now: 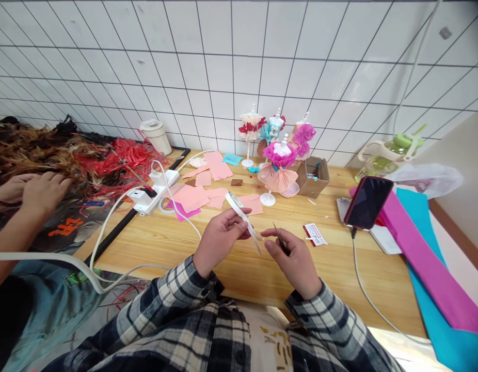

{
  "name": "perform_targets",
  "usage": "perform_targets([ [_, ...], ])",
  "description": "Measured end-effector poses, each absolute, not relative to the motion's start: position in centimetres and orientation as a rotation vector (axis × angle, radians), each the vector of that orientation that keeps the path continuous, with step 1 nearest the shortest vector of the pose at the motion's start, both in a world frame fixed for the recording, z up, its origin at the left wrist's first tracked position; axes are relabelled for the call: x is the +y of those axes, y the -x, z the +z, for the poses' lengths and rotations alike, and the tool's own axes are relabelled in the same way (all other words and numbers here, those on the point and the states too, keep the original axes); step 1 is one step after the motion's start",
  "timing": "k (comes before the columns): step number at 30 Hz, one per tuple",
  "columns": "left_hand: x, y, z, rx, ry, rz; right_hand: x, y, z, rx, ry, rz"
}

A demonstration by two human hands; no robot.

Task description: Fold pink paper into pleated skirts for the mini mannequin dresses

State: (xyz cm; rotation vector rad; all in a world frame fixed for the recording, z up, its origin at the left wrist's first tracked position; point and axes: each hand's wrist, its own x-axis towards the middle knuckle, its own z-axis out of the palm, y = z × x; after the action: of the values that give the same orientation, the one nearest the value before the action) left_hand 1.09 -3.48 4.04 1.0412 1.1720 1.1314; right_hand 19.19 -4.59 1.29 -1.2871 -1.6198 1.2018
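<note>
My left hand [223, 232] pinches a narrow white strip [236, 204] between thumb and fingers. The strip has small printing near its top and splits into loose ends below, which hang toward my other hand. In my right hand [297, 261], thumb and fingers close on a slim dark pointed tool [282, 245]; its exact kind is unclear. Beyond both hands stands a small dress form [280, 175] with a magenta ruffle and a peach pleated paper skirt, on a white base. Pieces of peach paper [192, 197] lie just past my left hand.
More dress forms [250, 129] stand behind, beside a small cardboard box [318, 178]. Right: a propped phone [368, 202] with a cable, long magenta paper [432, 263] and a jug [394, 152]. Left: a power strip [156, 194] with looping cables, and another person's hands [45, 194] among feathers.
</note>
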Motion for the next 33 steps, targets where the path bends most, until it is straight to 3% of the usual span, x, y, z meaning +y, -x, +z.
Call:
perform_targets([
  [17,-3.7,-0.9,3.6,1.092,-1.167,1.037,-4.4,-18.2,1.0,-1.824,1.467,0.711],
  [21,-3.6,-0.8,3.8,1.096,-1.079,1.056,-5.1,-18.7,1.7,-1.780,1.436,0.856],
  [27,-3.4,-0.9,3.7,1.042,-0.988,1.109,-6.7,-19.0,1.7,-1.552,1.304,1.475],
  [33,-3.6,-1.5,3.6,1.037,-1.004,1.110,-6.3,-18.5,1.4,-1.436,1.354,1.579],
])
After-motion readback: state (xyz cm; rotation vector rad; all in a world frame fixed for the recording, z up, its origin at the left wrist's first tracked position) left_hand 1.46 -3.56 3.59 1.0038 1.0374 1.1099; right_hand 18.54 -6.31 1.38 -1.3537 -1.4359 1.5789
